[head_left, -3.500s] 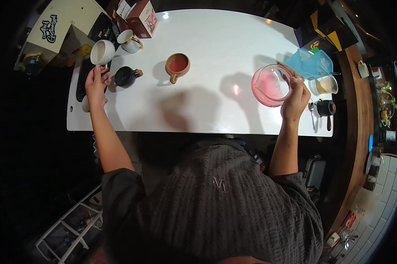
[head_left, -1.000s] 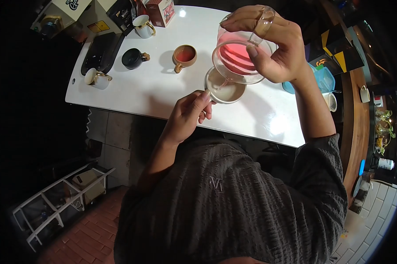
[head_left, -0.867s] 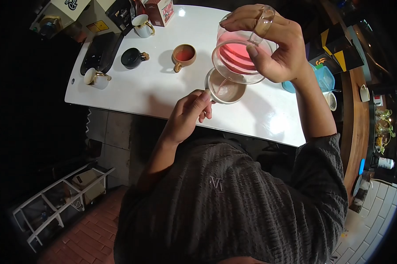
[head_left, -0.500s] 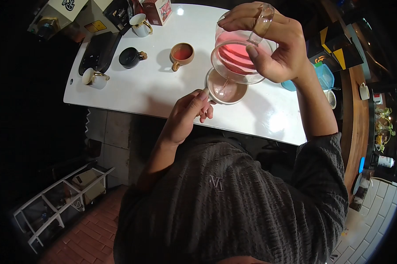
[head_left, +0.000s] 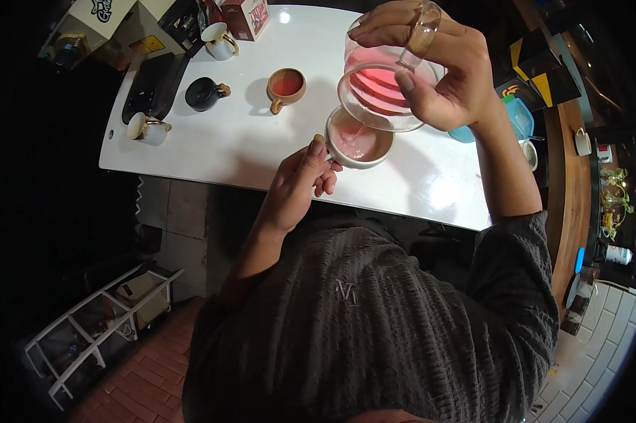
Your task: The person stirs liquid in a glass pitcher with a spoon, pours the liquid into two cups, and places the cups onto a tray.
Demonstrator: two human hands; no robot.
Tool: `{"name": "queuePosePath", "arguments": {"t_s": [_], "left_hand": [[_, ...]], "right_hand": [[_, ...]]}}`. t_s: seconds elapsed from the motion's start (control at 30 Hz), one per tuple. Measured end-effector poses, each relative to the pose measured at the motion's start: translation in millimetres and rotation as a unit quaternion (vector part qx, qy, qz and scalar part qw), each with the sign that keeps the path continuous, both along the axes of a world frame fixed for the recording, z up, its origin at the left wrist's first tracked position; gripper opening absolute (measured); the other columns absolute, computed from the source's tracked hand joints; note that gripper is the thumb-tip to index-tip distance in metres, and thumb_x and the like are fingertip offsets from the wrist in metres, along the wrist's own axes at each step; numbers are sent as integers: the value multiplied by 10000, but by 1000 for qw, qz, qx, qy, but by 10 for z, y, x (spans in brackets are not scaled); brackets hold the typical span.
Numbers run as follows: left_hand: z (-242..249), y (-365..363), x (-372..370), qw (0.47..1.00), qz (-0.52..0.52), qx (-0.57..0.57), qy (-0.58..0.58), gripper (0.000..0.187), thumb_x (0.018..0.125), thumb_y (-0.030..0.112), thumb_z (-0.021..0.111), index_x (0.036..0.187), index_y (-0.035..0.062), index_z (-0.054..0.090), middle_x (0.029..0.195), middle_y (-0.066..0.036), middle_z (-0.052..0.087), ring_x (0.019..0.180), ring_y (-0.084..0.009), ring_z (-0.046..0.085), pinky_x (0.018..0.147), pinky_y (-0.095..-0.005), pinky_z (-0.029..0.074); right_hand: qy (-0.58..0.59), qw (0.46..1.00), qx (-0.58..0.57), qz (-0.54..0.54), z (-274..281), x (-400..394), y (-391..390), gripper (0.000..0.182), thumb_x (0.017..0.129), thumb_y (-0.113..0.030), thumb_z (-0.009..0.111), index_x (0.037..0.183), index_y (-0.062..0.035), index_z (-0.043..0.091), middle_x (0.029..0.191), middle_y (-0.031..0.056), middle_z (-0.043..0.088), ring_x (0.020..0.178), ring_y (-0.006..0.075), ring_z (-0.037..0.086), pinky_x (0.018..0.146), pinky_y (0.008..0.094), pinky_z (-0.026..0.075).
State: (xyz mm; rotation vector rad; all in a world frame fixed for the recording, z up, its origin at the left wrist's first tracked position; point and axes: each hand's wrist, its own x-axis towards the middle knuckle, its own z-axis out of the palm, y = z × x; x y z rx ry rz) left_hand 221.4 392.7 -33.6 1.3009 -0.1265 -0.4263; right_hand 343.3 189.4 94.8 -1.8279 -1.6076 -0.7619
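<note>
My right hand (head_left: 441,70) grips a clear glass pitcher (head_left: 378,84) by its handle and side. The pitcher is tilted, with pink-red liquid in it, and a thin stream runs from its rim into a white cup (head_left: 362,141). Some pinkish liquid lies in that cup. My left hand (head_left: 300,176) pinches the white cup's handle at its left side. Up and to the left of it on the table stands a brown cup (head_left: 286,86) holding reddish liquid.
On the white table (head_left: 219,148) are a black cup (head_left: 202,94), two white mugs with gold handles (head_left: 147,129), a black tray-like device (head_left: 152,88) and a red-white box (head_left: 246,17). A blue container (head_left: 519,118) and black-yellow boxes (head_left: 536,67) stand at the right.
The liquid in the white cup looks pinker and more rippled. The white cup and my left hand have shifted slightly left in view, as have the other cups.
</note>
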Motion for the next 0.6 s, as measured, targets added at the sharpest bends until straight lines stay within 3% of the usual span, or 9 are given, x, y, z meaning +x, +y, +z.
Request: {"name": "queuePosePath", "arguments": {"t_s": [0.07,0.17,0.37,0.47,0.6], "left_hand": [[26,-30,0,1000,6,1,1,554,1015,478,350,918,-18,576,713,-38,525,614,-73,443,591,-224,367],[24,-54,14,1000,20,1,0,537,1016,464,364,910,-20,571,726,-34,532,610,-66,439,568,-220,353],[-37,-96,43,999,26,-20,1,538,1021,456,351,909,-23,569,781,-35,553,609,-67,452,535,-215,347],[-60,-117,60,999,41,-16,-13,536,1022,456,346,912,-18,571,793,-36,557,605,-64,452,533,-211,348],[-112,-95,83,999,26,-8,-17,534,1017,463,356,906,-9,580,786,-30,559,593,-53,443,522,-205,341]], "right_hand": [[-10,996,74,50,-23,48,-7,265,703,-190,576,742,56,667,752,189,676,717,308,682,660,359,526],[-23,1000,12,6,45,26,-71,265,708,-197,582,743,51,670,752,184,678,719,303,684,663,359,522],[-14,998,59,28,32,23,-62,257,704,-193,583,745,44,673,749,173,681,729,295,686,675,355,519],[2,1000,17,-20,100,-31,-70,253,694,-189,585,747,42,674,752,169,683,738,292,686,684,354,518],[-37,998,53,17,24,53,-82,245,681,-181,589,748,39,672,757,165,682,740,288,684,688,357,517]]}}
